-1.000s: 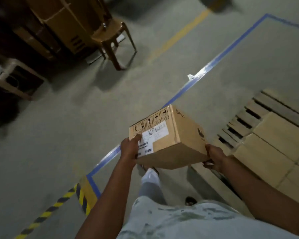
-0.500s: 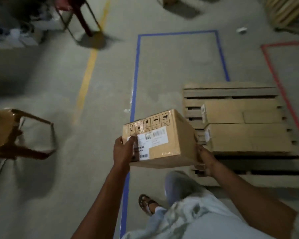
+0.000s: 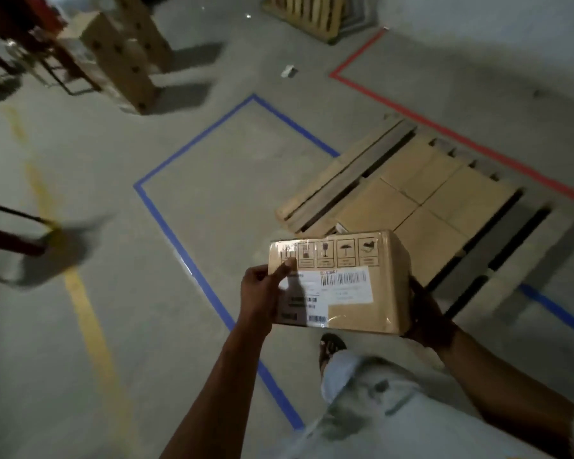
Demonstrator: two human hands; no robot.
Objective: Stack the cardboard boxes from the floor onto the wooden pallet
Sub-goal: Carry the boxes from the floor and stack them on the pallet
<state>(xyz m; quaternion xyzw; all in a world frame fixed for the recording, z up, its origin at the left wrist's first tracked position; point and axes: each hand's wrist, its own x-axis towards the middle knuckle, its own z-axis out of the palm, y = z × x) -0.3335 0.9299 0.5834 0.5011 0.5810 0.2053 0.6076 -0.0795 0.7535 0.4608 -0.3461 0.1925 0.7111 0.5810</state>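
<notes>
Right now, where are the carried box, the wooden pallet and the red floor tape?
carried box (image 3: 352, 293): head view, white label face.
wooden pallet (image 3: 342, 173): head view, bare far slat.
red floor tape (image 3: 444, 129): head view, straight stretch behind pallet.

A dim grey concrete floor (image 3: 212, 226) is filling the view, with long shadows lying across it. Blue tape (image 3: 193, 140) is outlining a bay, red tape (image 3: 411, 111) is marking another beside it, and a worn yellow line (image 3: 83, 313) is running down the left. Dark red chair legs (image 3: 10, 240) are standing at the left edge. A spare pallet (image 3: 309, 14) is leaning at the top, and a paper scrap (image 3: 287, 71) is lying near it.
</notes>
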